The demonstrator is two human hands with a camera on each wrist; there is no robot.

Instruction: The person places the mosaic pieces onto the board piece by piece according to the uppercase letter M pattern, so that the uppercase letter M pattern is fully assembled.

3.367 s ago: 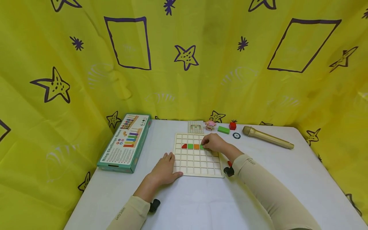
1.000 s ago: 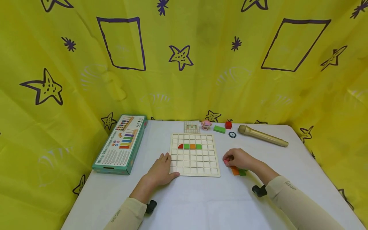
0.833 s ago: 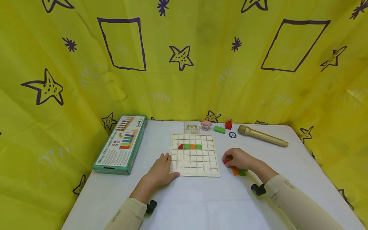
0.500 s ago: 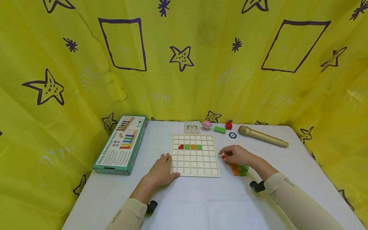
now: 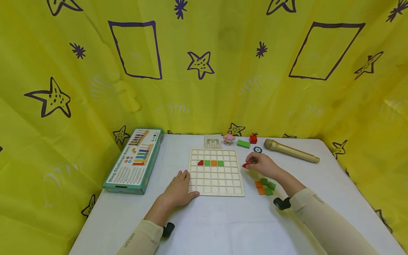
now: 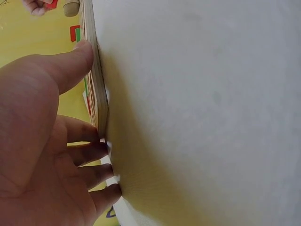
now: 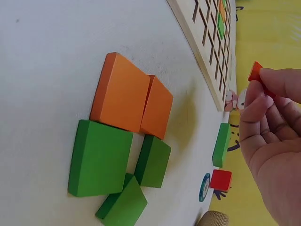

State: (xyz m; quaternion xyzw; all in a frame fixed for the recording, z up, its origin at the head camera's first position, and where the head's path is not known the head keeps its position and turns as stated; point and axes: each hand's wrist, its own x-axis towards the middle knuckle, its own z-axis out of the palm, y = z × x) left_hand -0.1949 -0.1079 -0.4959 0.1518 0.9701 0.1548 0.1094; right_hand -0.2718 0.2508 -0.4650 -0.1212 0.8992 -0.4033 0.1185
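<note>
My right hand [image 5: 262,165] pinches a red tile [image 5: 245,165] with a curved edge between thumb and fingers, just right of the wooden grid board [image 5: 218,194]. In the right wrist view the red tile [image 7: 256,71] shows at the fingertips, above the table. My left hand [image 5: 178,188] lies with spread fingers at the board's lower left corner; in the left wrist view its thumb [image 6: 75,61] rests against the board's side. One board row holds a red rounded tile [image 5: 200,163], a green tile [image 5: 207,163], an orange tile [image 5: 214,163] and another green tile [image 5: 220,163].
Orange tiles [image 5: 261,191] and green tiles [image 5: 271,185] lie loose right of the board. Behind it are a pattern card [image 5: 212,145], a pink figurine [image 5: 228,139], a green block [image 5: 243,144], a red cube [image 5: 253,139], a round disc [image 5: 258,149] and a gold microphone [image 5: 293,151]. A game box [image 5: 135,159] lies left.
After leaving the second green tile on the board, my right hand went to the loose tiles, picked up a red tile and moved up and away with it. My left hand stays at the board.
</note>
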